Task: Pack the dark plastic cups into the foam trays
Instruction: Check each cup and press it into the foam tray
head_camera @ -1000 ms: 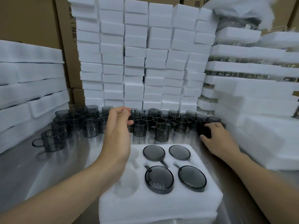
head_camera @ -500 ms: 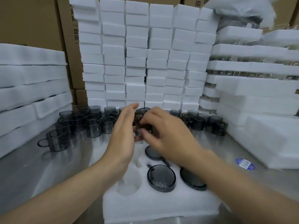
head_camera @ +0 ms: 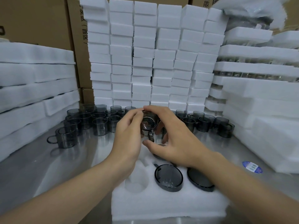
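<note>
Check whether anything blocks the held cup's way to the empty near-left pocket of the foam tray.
Nothing visible does. The left hand and right hand grip the cup; the empty pocket in the foam tray lies open, only the left wrist beside it.

This looks like a packing room in a factory or warehouse: tall stacks of white foam blocks (head_camera: 145,54), brown cardboard cartons (head_camera: 32,18) behind, and dozens of identical smoky dark plastic cups (head_camera: 99,126) on a steel worktable (head_camera: 40,167).
</note>
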